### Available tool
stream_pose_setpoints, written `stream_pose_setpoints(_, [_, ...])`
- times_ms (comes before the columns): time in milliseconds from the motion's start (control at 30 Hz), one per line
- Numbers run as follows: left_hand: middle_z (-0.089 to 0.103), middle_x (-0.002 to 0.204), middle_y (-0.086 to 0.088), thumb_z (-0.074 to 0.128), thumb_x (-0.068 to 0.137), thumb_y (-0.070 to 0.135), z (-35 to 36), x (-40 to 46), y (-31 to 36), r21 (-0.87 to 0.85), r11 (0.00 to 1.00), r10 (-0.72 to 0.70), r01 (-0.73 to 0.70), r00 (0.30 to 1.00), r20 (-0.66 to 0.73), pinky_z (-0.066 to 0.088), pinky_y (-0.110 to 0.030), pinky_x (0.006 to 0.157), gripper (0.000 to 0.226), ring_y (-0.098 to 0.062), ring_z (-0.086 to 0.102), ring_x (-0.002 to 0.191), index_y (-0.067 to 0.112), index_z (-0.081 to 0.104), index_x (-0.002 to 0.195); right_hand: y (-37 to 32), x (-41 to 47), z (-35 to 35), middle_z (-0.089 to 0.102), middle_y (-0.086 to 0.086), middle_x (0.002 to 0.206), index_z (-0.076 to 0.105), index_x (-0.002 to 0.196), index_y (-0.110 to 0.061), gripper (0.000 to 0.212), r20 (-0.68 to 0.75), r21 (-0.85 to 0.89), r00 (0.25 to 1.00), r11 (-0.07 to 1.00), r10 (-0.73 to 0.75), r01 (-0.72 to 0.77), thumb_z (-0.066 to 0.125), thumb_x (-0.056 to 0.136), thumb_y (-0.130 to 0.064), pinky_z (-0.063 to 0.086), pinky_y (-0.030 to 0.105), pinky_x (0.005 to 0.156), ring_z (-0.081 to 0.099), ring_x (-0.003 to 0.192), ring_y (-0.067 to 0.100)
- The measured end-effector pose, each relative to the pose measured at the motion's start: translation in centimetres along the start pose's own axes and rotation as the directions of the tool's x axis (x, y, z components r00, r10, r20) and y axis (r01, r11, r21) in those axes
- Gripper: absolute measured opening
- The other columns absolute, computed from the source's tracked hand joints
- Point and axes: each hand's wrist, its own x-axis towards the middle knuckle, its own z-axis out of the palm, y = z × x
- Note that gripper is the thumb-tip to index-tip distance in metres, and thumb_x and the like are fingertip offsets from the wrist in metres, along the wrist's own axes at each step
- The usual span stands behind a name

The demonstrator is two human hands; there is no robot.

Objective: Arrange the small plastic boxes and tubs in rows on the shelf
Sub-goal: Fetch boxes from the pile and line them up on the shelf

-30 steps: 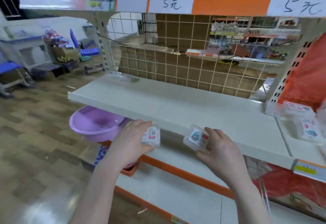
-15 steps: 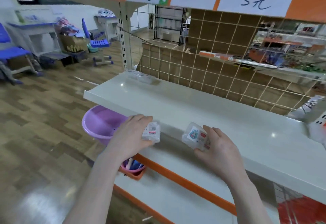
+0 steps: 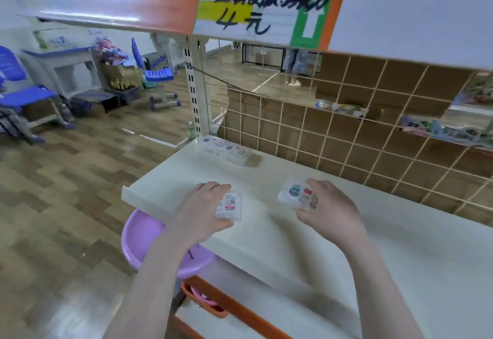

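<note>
Small plastic box [image 3: 229, 206] in each hand's closed grip, over white shelf [image 3: 333, 253], wood-plank floor [image 3: 66, 192] beyond.

The left hand [image 3: 202, 210] grips a small clear box [image 3: 229, 206] with a barcode label, and the right hand [image 3: 329, 209] grips another clear box [image 3: 294, 195] bearing a round picture sticker, both over the white shelf [image 3: 266, 232]. Two more clear boxes [image 3: 226, 149] lie at the shelf's far left corner, beside the wire grid back [image 3: 346, 130]. A purple basin [image 3: 149, 240] sits below the shelf's left end.
</note>
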Motion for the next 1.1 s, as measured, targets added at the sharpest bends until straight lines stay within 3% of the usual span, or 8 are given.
stream_pose_setpoints(133, [0.045,0.134,0.001,0.073,0.074,0.038,0.1,1.9,-1.8,-0.029,0.999,-0.026,0.026,1.000,0.003,0.030,-0.024,0.100,0.077,-0.018,0.039,0.123,0.022,0.039,0.141,-0.5,4.3,0.9,0.048,-0.005,0.129,0.042,0.134,-0.023,0.063,0.070,-0.005,0.998,1.000,0.002,-0.001,0.062,0.076,-0.038,0.036,0.026,0.076,0.051,0.110,0.019])
stream_pose_setpoints(267, [0.045,0.134,0.003,0.073,0.075,0.038,-0.1,3.3,-3.7,-0.038,0.999,-0.024,0.023,1.000,-0.003,0.031,-0.024,0.100,0.075,-0.017,0.038,0.123,0.022,0.039,0.140,-1.6,7.9,1.6,0.057,-0.003,0.106,0.056,0.107,-0.025,0.039,0.066,0.077,0.998,0.997,-0.018,0.013,0.066,0.071,-0.035,0.041,0.030,0.076,0.055,0.099,0.023])
stream_pose_setpoints(333, [0.044,0.135,0.004,0.072,0.076,0.038,-0.2,4.0,-4.6,-0.042,0.999,-0.021,0.021,1.000,-0.003,0.030,-0.024,0.100,0.074,-0.015,0.037,0.125,0.023,0.039,0.140,-2.2,9.5,2.0,0.057,-0.004,0.091,0.055,0.089,-0.025,0.024,0.081,0.102,0.997,0.995,-0.017,0.009,0.064,0.069,-0.033,0.039,0.027,0.068,0.054,0.086,0.021])
stream_pose_setpoints(433, [0.045,0.136,0.003,0.073,0.076,0.037,-0.4,5.1,-5.7,-0.048,0.999,0.002,-0.001,1.000,0.008,0.029,-0.022,0.099,0.074,-0.016,0.038,0.124,0.022,0.040,0.141,-2.8,11.7,2.6,0.058,-0.001,0.083,0.054,0.084,-0.020,0.022,0.138,0.104,0.990,0.995,-0.011,-0.003,0.063,0.067,-0.030,0.037,0.027,0.058,0.055,0.076,0.021])
stream_pose_setpoints(633, [0.046,0.134,0.003,0.073,0.075,0.037,-0.7,6.6,-7.8,-0.056,0.998,0.027,-0.025,0.999,0.027,0.032,-0.023,0.098,0.074,-0.015,0.040,0.122,0.022,0.041,0.140,-3.1,15.4,4.3,0.064,0.004,0.090,0.058,0.093,-0.019,0.032,0.252,0.150,0.967,0.985,0.049,-0.089,0.068,0.064,-0.026,0.053,0.038,0.075,0.062,0.080,0.024])
stream_pose_setpoints(900, [0.045,0.135,0.004,0.072,0.075,0.039,-0.6,7.7,-9.6,-0.046,0.998,0.041,-0.038,0.997,0.066,0.033,-0.028,0.102,0.075,-0.015,0.039,0.124,0.023,0.039,0.141,-3.1,17.1,5.9,0.064,-0.003,0.090,0.062,0.095,-0.023,0.034,0.240,0.119,0.968,0.987,0.075,-0.106,0.068,0.062,-0.026,0.049,0.031,0.070,0.061,0.080,0.018])
stream_pose_setpoints(1100, [0.044,0.135,0.004,0.070,0.076,0.040,-0.4,8.4,-10.3,-0.028,0.998,0.063,-0.060,0.994,0.089,0.033,-0.027,0.101,0.074,-0.016,0.038,0.124,0.023,0.038,0.141,-4.0,17.5,6.2,0.065,0.000,0.097,0.062,0.104,-0.018,0.042,0.244,0.108,0.967,0.988,0.079,-0.108,0.069,0.064,-0.026,0.052,0.035,0.078,0.061,0.085,0.019])
